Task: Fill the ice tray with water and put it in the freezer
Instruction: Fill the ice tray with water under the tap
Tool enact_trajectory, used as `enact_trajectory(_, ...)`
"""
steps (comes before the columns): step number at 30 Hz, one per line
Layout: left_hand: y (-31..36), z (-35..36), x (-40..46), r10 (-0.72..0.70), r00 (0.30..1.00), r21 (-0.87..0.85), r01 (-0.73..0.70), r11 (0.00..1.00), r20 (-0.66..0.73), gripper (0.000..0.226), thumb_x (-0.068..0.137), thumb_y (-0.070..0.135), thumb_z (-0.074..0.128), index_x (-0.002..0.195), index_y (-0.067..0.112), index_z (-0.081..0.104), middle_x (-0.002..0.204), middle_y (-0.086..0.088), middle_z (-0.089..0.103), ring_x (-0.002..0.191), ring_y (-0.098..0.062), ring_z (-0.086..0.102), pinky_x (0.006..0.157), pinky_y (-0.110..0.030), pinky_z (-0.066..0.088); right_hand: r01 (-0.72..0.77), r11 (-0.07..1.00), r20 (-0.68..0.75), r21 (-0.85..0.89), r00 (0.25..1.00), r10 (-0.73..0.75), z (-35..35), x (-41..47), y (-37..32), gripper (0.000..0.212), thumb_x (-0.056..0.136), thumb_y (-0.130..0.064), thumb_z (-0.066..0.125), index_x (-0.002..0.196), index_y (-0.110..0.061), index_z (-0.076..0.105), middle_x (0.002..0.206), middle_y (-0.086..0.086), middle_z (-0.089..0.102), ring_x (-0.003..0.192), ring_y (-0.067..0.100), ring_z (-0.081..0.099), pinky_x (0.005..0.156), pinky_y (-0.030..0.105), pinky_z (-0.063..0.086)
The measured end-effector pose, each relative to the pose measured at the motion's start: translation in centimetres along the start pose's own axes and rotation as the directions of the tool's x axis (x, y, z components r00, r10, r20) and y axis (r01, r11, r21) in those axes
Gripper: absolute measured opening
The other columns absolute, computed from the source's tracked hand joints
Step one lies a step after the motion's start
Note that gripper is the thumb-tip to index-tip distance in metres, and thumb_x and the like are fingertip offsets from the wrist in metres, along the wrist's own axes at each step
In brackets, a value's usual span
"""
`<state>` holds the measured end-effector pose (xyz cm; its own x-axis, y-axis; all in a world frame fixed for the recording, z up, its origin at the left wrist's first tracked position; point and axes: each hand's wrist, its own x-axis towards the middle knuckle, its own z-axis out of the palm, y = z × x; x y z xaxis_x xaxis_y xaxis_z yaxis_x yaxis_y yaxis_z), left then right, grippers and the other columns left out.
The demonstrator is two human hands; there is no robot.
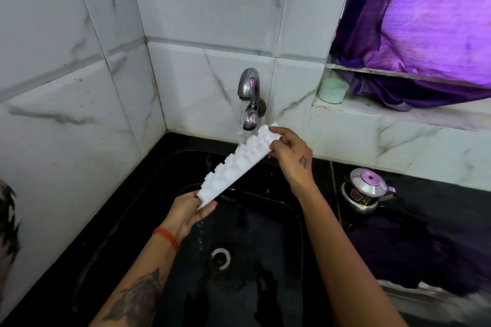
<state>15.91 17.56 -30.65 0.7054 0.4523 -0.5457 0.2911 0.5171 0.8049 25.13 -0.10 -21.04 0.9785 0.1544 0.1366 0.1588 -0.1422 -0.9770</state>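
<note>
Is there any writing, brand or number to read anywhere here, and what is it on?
None can be read.
Steel kettle: a red sticker, its print too blurred to read.
White ice tray, tap and green cup: no writing visible.

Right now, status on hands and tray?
Left hand grips ice tray low end, right hand high end. Tray tilted under running tap. Nothing blocking.
</note>
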Motion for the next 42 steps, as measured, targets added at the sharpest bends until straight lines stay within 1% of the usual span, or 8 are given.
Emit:
enact_trajectory(3, -0.5, 0.1, -0.1, -0.022, 0.999, 0.06, 0.02, 0.998, 0.024, 0.019, 0.092, -0.008, 0.041, 0.092, 0.0, 0.058, 0.073, -0.015, 0.066, 0.047, -0.01, 0.065, 0.044, -0.017, 0.052, -0.056, 0.998, -0.005, -0.019, 0.998, 0.056, -1.2, 0.1, 0.5, 0.034, 0.067, -0.023, 0.049, 0.093, -0.031, 0.068, 0.081, -0.001, 0.066, 0.085, 0.027, 0.065, 0.086, 0.039, 0.054)
enact_trajectory(7, -0.7, 0.0, -0.1, 0.015, 1.0, 0.082, -0.015, 0.997, 0.002, 0.019, 0.095, 0.007, 0.044, 0.101, -0.001, 0.06, 0.067, -0.01, 0.069, 0.043, -0.006, 0.062, 0.042, -0.015, 0.05, -0.08, 0.987, -0.05, -0.14, 0.996, 0.074, -2.7, -0.2, 2.9, 0.017, 0.076, -0.02, 0.068, 0.091, -0.027, 0.066, 0.081, -0.005, 0.066, 0.079, 0.012, 0.063, 0.064, 0.012, 0.045)
enact_trajectory(14, 0.1, -0.1, -2.0, 0.144, 0.989, 0.188, -0.137, 0.972, -0.025, 0.045, 0.093, 0.047, 0.046, 0.074, 0.01, 0.062, 0.051, 0.002, 0.058, 0.043, -0.006, 0.049, 0.048, -0.019, 0.04, -0.14, 0.935, -0.231, -0.327, 0.971, 0.065, -3.8, -0.7, 6.6, 0.015, 0.084, -0.037, 0.066, 0.082, -0.022, 0.066, 0.081, 0.002, 0.065, 0.079, 0.02, 0.061, 0.055, 0.023, 0.036)
enact_trajectory(18, -0.2, -1.2, -2.6, 0.2, 0.978, 0.26, -0.181, 0.949, -0.049, 0.043, 0.089, 0.053, 0.049, 0.069, 0.016, 0.059, 0.068, 0.001, 0.048, 0.063, -0.01, 0.042, 0.062, -0.024, 0.037, -0.288, 0.882, -0.215, -0.374, 0.952, 0.22, -4.0, -1.0, 6.9, 0.024, 0.087, -0.043, 0.059, 0.086, -0.019, 0.057, 0.086, 0.0, 0.058, 0.081, 0.02, 0.055, 0.06, 0.026, 0.034)
enact_trajectory(24, -0.8, -2.3, -3.3, 0.152, 0.988, 0.258, -0.156, 0.953, 0.037, 0.028, 0.097, 0.042, 0.041, 0.099, 0.024, 0.062, 0.098, 0.001, 0.062, 0.092, -0.015, 0.057, 0.089, -0.039, 0.046, -0.408, 0.832, -0.284, -0.375, 0.905, 0.316, -3.7, -1.6, 7.9, 0.023, 0.081, -0.045, 0.063, 0.081, -0.022, 0.061, 0.086, -0.001, 0.062, 0.082, 0.023, 0.058, 0.069, 0.028, 0.043)
enact_trajectory(34, 0.2, -1.1, -2.9, 0.188, 0.972, 0.343, -0.225, 0.912, 0.137, 0.035, 0.092, 0.001, 0.045, 0.11, 0.027, 0.06, 0.098, -0.002, 0.07, 0.085, -0.016, 0.066, 0.059, -0.024, 0.05, -0.52, 0.854, -0.182, -0.033, 0.843, 0.507, -5.9, -1.2, 8.3, 0.058, 0.063, -0.048, 0.082, 0.046, -0.019, 0.035, 0.052, 0.001, 0.039, 0.047, 0.019, 0.036, 0.05, 0.026, 0.031)
enact_trajectory(40, 0.4, 0.6, -1.9, 0.202, 0.965, 0.351, -0.249, 0.903, 0.166, 0.023, 0.093, 0.003, 0.049, 0.099, 0.017, 0.066, 0.09, -0.004, 0.07, 0.075, -0.013, 0.067, 0.05, -0.017, 0.049, -0.569, 0.818, -0.155, 0.09, 0.803, 0.576, -7.8, -0.8, 9.7, 0.038, 0.06, -0.036, 0.085, 0.07, -0.007, 0.063, 0.081, 0.02, 0.067, 0.069, 0.025, 0.062, 0.074, 0.045, 0.057)
enact_trajectory(42, 0.5, 1.1, -1.6, 0.19, 0.968, 0.345, -0.237, 0.908, 0.164, 0.02, 0.094, 0.005, 0.049, 0.1, 0.013, 0.066, 0.09, -0.005, 0.07, 0.076, -0.015, 0.067, 0.053, -0.019, 0.05, -0.56, 0.819, -0.17, 0.126, 0.801, 0.574, -8.2, -1.1, 9.0, 0.024, 0.074, -0.019, 0.078, 0.086, 0.0, 0.068, 0.081, 0.016, 0.068, 0.065, 0.025, 0.062, 0.057, 0.033, 0.055)
